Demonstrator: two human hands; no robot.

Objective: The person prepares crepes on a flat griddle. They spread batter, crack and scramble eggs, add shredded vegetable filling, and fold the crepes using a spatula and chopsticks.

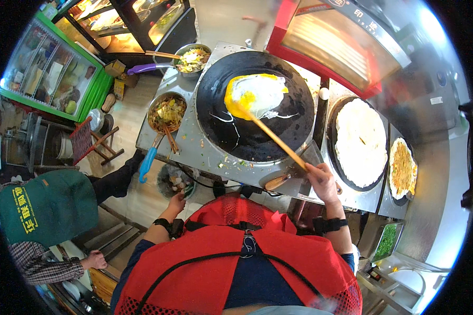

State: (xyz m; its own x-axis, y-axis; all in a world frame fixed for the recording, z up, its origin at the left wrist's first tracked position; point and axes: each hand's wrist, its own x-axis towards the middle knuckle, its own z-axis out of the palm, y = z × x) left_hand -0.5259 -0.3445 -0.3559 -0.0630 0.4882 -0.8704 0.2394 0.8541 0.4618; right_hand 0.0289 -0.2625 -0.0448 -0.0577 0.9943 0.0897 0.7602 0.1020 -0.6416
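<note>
My right hand (322, 182) grips a long wooden stick (278, 139), whose far end touches egg (256, 94) on a round black griddle (256, 136). The egg has spread into a white and yellow patch. Low over a lined waste bin (161, 185) with eggshells in it, I see my left hand (176, 204), fingers pointing down. Whether it holds anything is hidden. A wide metal scraper (311, 153) and a wooden-handled tool (278, 182) lie by the griddle's near right rim.
Left of the griddle stand a blue-handled pan (167, 112) and a purple-handled pan (193, 59), both with food. To the right are a pale flatbread (360, 141), a topped flatbread (403, 167) and a whole egg (324, 93). A co-worker in a green apron (51, 206) is at left.
</note>
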